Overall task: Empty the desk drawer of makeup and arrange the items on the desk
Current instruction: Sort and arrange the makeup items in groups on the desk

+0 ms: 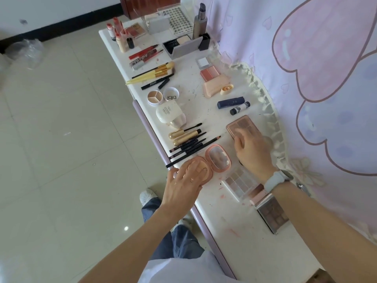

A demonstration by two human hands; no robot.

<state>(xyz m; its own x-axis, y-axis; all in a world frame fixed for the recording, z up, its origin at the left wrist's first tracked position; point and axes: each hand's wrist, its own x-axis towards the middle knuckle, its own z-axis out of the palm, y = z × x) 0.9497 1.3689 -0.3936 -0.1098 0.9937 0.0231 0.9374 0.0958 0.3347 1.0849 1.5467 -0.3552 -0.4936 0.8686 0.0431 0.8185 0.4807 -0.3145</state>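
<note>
Both hands are working over the white, scuffed desk [204,82]. Nearest, the left hand [184,185] is lying palm down with fingers spread and straight, pressing on the powder half of a rounded, glossy pink compact [212,162] that is lying open, its mirrored lid just beyond the fingertips. Beside it, the right hand [252,152], a pale watch [275,178] banding its wrist, is reaching forward with fingers loosely bent over the near end of a rectangular rose-toned eyeshadow palette [242,125]; whether it is gripping or only touching is unclear. Under that forearm, a clear-cased pale palette [240,183] and a dark brown palette [272,217] are lying flat. Farther on, slim black pencils [189,148] and gold tubes [183,134] are lying side by side, then a round cream pot [155,97], yellow-handled brushes [153,72] and, farthest, red-capped bottles [118,31].
</note>
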